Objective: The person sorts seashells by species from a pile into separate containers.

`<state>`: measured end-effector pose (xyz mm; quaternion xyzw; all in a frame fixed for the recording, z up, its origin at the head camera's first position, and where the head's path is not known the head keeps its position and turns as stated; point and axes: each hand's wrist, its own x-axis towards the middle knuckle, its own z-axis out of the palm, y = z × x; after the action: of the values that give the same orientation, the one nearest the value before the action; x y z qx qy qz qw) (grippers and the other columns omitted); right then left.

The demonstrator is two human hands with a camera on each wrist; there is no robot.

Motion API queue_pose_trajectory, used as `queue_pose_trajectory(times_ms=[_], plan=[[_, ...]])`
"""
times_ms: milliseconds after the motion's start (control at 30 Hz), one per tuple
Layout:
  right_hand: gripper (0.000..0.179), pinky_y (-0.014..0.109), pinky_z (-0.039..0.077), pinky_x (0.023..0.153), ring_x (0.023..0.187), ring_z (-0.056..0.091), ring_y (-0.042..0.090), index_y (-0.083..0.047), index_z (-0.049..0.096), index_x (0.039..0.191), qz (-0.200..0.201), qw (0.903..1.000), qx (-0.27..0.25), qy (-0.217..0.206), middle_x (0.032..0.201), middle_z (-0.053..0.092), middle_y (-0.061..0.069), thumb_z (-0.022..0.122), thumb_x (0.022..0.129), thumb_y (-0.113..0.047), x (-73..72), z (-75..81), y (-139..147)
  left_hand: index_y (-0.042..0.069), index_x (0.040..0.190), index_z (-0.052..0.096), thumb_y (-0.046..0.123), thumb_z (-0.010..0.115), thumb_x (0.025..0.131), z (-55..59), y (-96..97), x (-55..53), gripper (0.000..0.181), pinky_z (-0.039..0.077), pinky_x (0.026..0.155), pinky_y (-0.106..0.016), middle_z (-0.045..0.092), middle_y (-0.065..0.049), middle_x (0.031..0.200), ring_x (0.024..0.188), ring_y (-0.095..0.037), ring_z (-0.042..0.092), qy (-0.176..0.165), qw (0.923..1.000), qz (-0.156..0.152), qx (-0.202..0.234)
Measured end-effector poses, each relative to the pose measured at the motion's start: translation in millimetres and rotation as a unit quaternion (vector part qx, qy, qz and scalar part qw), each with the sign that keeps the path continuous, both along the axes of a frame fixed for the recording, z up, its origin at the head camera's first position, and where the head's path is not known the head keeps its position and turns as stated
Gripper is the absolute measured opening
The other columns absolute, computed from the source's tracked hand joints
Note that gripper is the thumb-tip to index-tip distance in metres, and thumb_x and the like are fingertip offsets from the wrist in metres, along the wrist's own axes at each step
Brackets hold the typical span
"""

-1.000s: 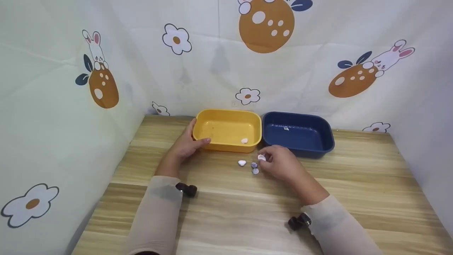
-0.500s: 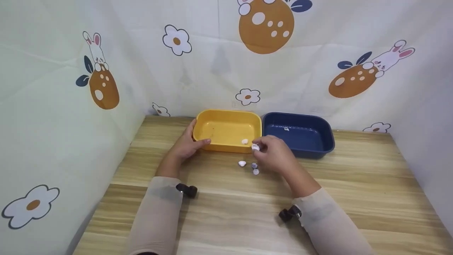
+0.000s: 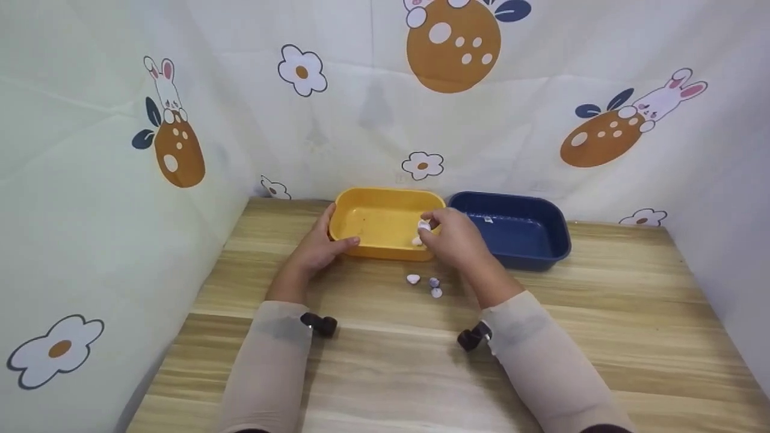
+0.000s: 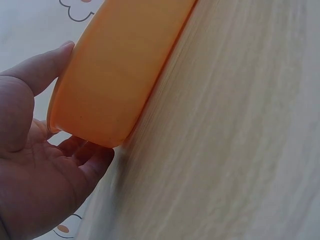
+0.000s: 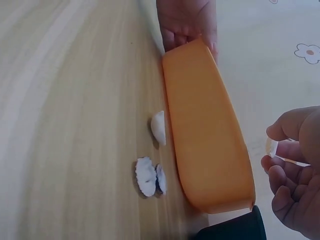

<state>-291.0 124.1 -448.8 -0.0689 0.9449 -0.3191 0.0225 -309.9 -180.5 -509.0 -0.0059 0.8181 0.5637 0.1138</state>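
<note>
My left hand point(image 3: 316, 245) grips the left end of a yellow plastic basin point(image 3: 385, 252), thumb over the near rim and fingers along the side wall. Above the right end of that basin, my right hand point(image 3: 458, 242) pinches a small white seashell point(image 5: 271, 147) between thumb and fingers. Another pale shell point(image 3: 416, 242) lies inside the basin beneath it. In front of the basin, a white shell point(image 3: 413, 279) and two ridged greyish shells point(image 5: 146, 176) rest on the wooden table, the two ridged ones close together.
A dark blue basin point(image 3: 529, 260) stands beside the yellow one on the right, with a small pale piece point(image 3: 488, 219) in it. Behind both hangs a patterned cloth point(image 3: 349, 132), which also covers the sides of the table point(image 3: 373, 361).
My right hand has lifted the white shell from near the table shells and moved it forward and left over the yellow basin. My left hand has stayed on the basin.
</note>
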Motion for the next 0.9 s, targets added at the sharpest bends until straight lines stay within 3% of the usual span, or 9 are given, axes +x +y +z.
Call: queue_pose_trajectory(times_ms=[267, 500, 667, 900], plan=[[0.037, 0.038, 0.058, 0.091, 0.105, 0.064, 0.024, -0.013, 0.076, 0.13, 0.005, 1.0, 0.008, -0.001, 0.114, 0.072, 0.003, 0.071, 0.099, -0.033, -10.2, 1.7, -3, 0.026, 0.174, 0.009, 0.035, 0.087, 0.09, -4.3, -0.9, -1.9, 0.115, 0.015, 0.139, -0.048, 0.015, -0.009, 0.182, 0.167, -0.03, 0.021, 0.008, 0.9999, -0.007, -0.006], [0.041, 0.043, 0.058, 0.098, 0.108, 0.065, 0.027, -0.012, 0.075, 0.133, 0.012, 0.9999, 0.01, 0.002, 0.118, 0.072, 0.007, 0.073, 0.098, -0.034, -11.2, -3.5, -2, 0.026, 0.174, 0.008, 0.036, 0.087, 0.09, -4.2, -0.8, -2.2, 0.116, 0.014, 0.139, -0.047, 0.015, -0.008, 0.182, 0.167, -0.028, 0.019, 0.003, 1.0, -0.006, -0.004], [0.043, 0.045, 0.057, 0.101, 0.11, 0.064, 0.028, -0.011, 0.074, 0.134, 0.011, 0.9999, 0.001, -0.007, 0.12, 0.071, 0.008, 0.074, 0.098, -0.034, -2.3, -6.6, 3, 0.026, 0.174, 0.008, 0.035, 0.087, 0.09, -3.7, 0.0, -2.1, 0.115, 0.015, 0.139, -0.046, 0.015, -0.007, 0.182, 0.167, -0.028, 0.02, 0.001, 1.0, -0.007, 0.004], [0.035, 0.039, 0.057, 0.09, 0.098, 0.066, 0.023, -0.011, 0.077, 0.126, 0.036, 0.9975, -0.058, -0.02, 0.107, 0.073, 0.005, 0.077, 0.096, -0.031, 24.6, -11.4, 12, 0.029, 0.174, 0.007, 0.034, 0.085, 0.092, -1.1, -0.9, -0.9, 0.114, 0.013, 0.139, -0.046, 0.011, -0.007, 0.183, 0.168, -0.029, 0.017, -0.008, 0.9999, -0.006, 0.007]])
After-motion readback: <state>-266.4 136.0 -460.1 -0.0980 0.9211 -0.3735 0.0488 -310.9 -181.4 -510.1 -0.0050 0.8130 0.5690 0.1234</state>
